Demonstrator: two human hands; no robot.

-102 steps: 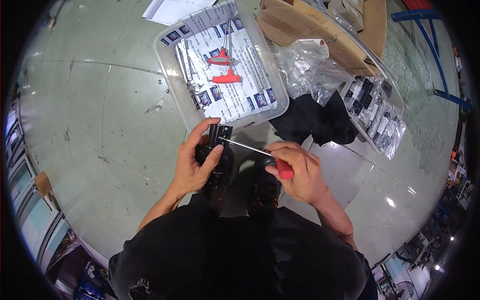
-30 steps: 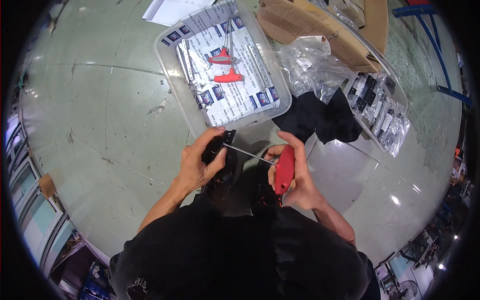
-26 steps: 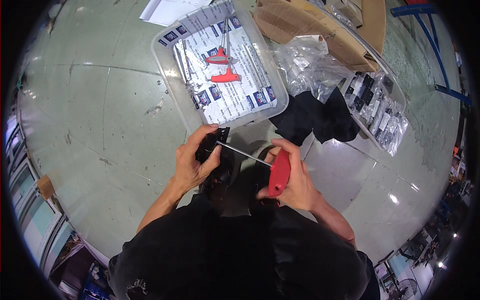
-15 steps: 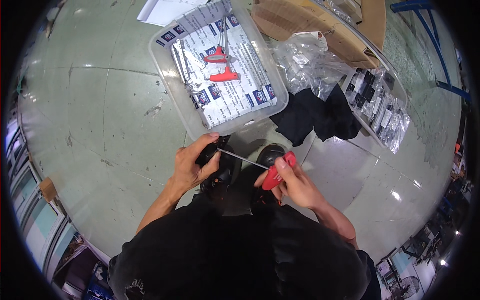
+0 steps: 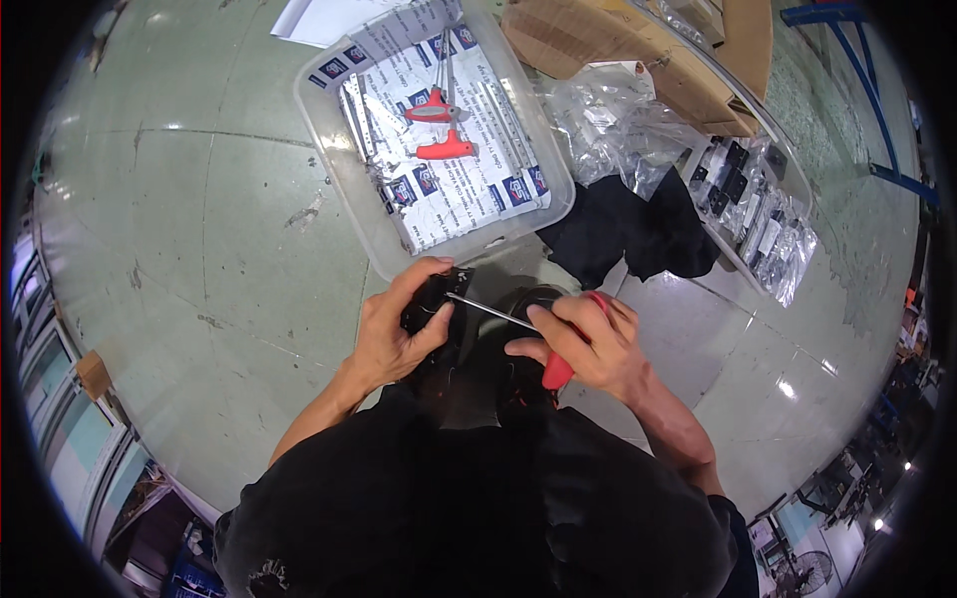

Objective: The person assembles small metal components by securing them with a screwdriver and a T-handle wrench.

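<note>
A clear plastic tray (image 5: 334, 149) holds two red-handled T-shaped tools (image 5: 439, 125); beside it lie crumpled clear plastic bags (image 5: 613, 125), a black cloth (image 5: 628, 229) and brown cardboard (image 5: 598, 40).

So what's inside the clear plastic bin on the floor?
The bin holds two red-handled T-shaped tools, some thin metal rods, and a printed sheet lining the bottom. Whatever lies under that sheet is covered.

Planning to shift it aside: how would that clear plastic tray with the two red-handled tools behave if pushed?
The clear plastic tray probably slides easily on the smooth floor. Its thin walls look flexible, so it may twist. The red-handled tools lie loose on paper and could shift.
</note>
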